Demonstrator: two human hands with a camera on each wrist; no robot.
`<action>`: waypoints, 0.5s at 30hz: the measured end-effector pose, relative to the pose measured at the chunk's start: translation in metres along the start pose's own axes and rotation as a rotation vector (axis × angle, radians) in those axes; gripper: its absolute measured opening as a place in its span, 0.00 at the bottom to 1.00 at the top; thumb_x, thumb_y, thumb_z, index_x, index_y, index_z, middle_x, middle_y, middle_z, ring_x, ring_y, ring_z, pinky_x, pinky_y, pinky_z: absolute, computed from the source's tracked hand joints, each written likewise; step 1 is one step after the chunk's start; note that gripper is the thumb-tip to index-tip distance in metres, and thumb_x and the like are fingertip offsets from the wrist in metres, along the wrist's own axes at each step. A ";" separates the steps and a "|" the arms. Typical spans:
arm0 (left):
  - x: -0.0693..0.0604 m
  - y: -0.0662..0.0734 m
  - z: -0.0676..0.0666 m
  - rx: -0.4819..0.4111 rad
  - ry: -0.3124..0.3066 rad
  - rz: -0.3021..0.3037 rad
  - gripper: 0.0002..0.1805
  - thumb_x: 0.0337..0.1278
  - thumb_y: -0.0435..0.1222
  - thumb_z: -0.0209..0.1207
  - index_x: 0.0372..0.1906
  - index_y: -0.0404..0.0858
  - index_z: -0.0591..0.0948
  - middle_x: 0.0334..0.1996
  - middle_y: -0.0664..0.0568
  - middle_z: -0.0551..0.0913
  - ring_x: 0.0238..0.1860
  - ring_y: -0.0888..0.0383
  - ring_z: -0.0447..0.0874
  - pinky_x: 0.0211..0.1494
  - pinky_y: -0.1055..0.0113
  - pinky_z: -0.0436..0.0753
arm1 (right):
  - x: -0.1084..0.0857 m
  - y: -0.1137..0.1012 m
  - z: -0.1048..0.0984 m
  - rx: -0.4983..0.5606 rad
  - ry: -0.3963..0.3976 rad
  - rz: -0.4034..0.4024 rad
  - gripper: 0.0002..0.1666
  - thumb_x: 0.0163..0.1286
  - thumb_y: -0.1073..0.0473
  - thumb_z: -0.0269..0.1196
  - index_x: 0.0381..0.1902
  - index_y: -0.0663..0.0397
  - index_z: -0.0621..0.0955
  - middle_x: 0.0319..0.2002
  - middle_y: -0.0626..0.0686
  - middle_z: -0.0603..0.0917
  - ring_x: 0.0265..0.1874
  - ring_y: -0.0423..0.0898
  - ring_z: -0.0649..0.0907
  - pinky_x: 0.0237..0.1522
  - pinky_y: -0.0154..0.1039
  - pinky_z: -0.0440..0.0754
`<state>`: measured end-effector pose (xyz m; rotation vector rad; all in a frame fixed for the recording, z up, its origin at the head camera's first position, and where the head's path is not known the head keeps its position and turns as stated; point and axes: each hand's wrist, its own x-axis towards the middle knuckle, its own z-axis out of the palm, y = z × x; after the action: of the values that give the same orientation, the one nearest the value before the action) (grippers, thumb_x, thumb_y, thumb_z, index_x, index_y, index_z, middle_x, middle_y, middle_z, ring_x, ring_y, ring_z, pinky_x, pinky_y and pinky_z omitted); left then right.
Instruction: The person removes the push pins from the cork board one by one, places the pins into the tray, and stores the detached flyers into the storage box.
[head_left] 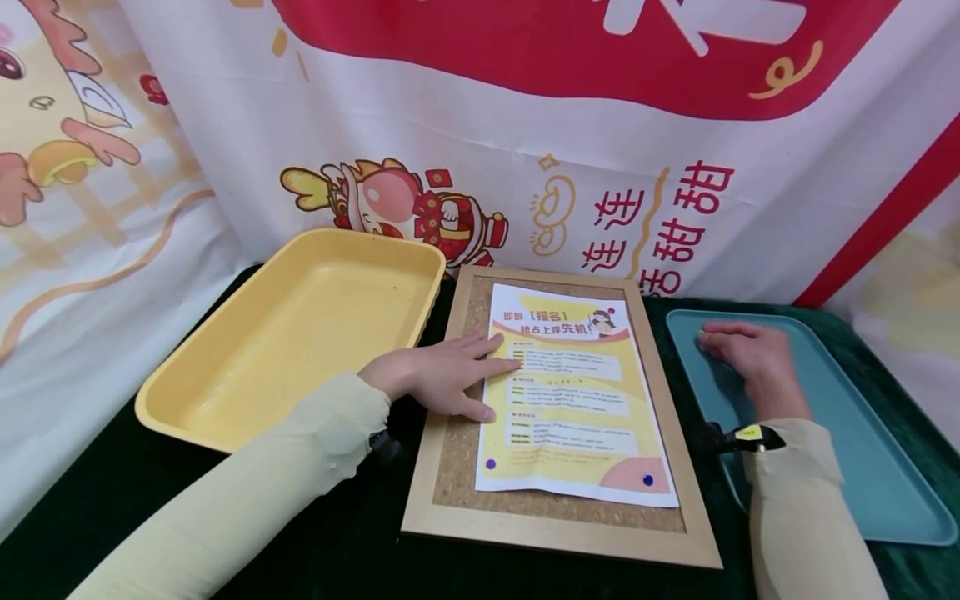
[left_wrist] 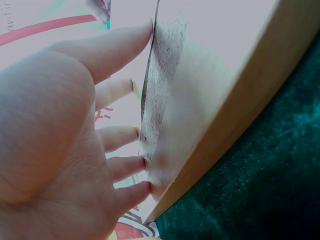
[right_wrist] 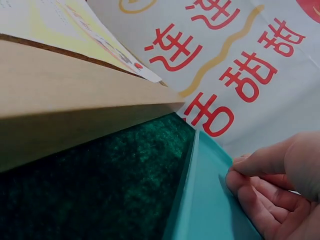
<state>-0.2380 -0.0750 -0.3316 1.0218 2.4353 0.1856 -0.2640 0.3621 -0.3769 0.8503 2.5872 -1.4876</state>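
A printed sheet (head_left: 570,433) lies on a wood-framed cork board (head_left: 461,492), with a purple pin (head_left: 491,464) at its lower left and a blue pin (head_left: 648,480) at its lower right. My left hand (head_left: 446,371) (left_wrist: 55,120) spreads its fingers across the sheet's left edge. Over the far left part of the teal tray (head_left: 847,425) (right_wrist: 205,200), my right hand (head_left: 753,358) (right_wrist: 280,195) has curled fingers, thumb and forefinger pinching a tiny green thing (left_wrist: 108,23), mostly hidden; its kind is unclear.
A deep yellow tray (head_left: 300,333) stands left of the board, close to its frame. Dark green cloth (head_left: 315,533) (right_wrist: 100,195) covers the table. Behind everything hangs a printed white and red curtain (head_left: 465,108).
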 end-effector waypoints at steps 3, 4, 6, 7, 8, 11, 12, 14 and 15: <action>0.000 0.000 0.000 0.000 0.000 -0.004 0.44 0.75 0.57 0.60 0.87 0.54 0.55 0.89 0.45 0.40 0.89 0.42 0.32 0.90 0.45 0.44 | 0.001 0.002 0.001 -0.004 0.007 0.002 0.31 0.82 0.44 0.59 0.76 0.49 0.77 0.71 0.57 0.78 0.60 0.48 0.79 0.78 0.59 0.70; 0.000 0.000 0.000 0.000 0.000 -0.005 0.44 0.75 0.57 0.60 0.87 0.54 0.55 0.89 0.45 0.40 0.89 0.42 0.32 0.90 0.45 0.44 | 0.002 0.002 0.002 -0.006 0.009 0.003 0.30 0.82 0.44 0.59 0.75 0.49 0.77 0.72 0.57 0.78 0.60 0.48 0.79 0.78 0.59 0.70; 0.001 0.000 0.000 0.000 -0.001 -0.009 0.44 0.75 0.57 0.60 0.87 0.54 0.55 0.89 0.46 0.40 0.89 0.42 0.32 0.90 0.45 0.44 | 0.003 0.002 0.002 -0.012 0.014 0.004 0.30 0.82 0.44 0.59 0.75 0.49 0.78 0.72 0.57 0.78 0.61 0.49 0.78 0.78 0.59 0.70; 0.001 0.000 0.000 0.001 -0.001 -0.012 0.44 0.75 0.57 0.60 0.87 0.54 0.55 0.89 0.46 0.40 0.89 0.42 0.32 0.90 0.44 0.44 | 0.004 0.002 0.002 -0.015 0.014 0.005 0.30 0.82 0.44 0.58 0.75 0.49 0.78 0.72 0.57 0.78 0.62 0.50 0.77 0.78 0.59 0.70; 0.001 0.000 -0.001 0.001 -0.002 -0.014 0.45 0.75 0.57 0.60 0.87 0.54 0.55 0.89 0.46 0.40 0.89 0.42 0.32 0.90 0.44 0.44 | 0.004 0.002 0.002 -0.019 0.013 0.004 0.30 0.82 0.44 0.58 0.74 0.49 0.78 0.73 0.57 0.78 0.62 0.50 0.77 0.77 0.59 0.70; 0.000 0.000 -0.001 -0.002 -0.001 -0.019 0.45 0.74 0.58 0.60 0.87 0.55 0.55 0.89 0.46 0.40 0.89 0.41 0.32 0.90 0.44 0.45 | 0.007 0.001 0.002 -0.029 0.006 0.010 0.30 0.82 0.42 0.59 0.74 0.49 0.78 0.72 0.57 0.78 0.62 0.50 0.77 0.77 0.59 0.70; -0.001 0.000 -0.001 -0.001 0.000 -0.019 0.45 0.74 0.58 0.60 0.87 0.55 0.55 0.89 0.46 0.40 0.89 0.41 0.33 0.89 0.44 0.45 | 0.008 0.001 0.001 -0.030 0.000 0.014 0.30 0.82 0.42 0.59 0.74 0.48 0.78 0.73 0.57 0.78 0.63 0.51 0.77 0.77 0.59 0.70; -0.001 0.000 -0.001 -0.002 0.003 -0.016 0.45 0.74 0.58 0.60 0.87 0.55 0.55 0.89 0.46 0.40 0.89 0.40 0.33 0.89 0.43 0.45 | 0.011 0.001 0.000 -0.028 -0.016 0.037 0.31 0.81 0.40 0.59 0.75 0.47 0.78 0.72 0.56 0.78 0.65 0.51 0.77 0.77 0.60 0.69; -0.001 -0.001 -0.001 -0.001 0.005 -0.015 0.45 0.74 0.58 0.60 0.87 0.54 0.55 0.89 0.46 0.40 0.89 0.40 0.33 0.89 0.43 0.45 | 0.012 0.000 -0.001 -0.024 -0.026 0.052 0.31 0.81 0.40 0.59 0.75 0.46 0.78 0.72 0.55 0.78 0.66 0.51 0.77 0.78 0.60 0.69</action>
<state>-0.2384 -0.0759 -0.3307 1.0041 2.4459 0.1842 -0.2736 0.3681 -0.3803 0.8824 2.5386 -1.4411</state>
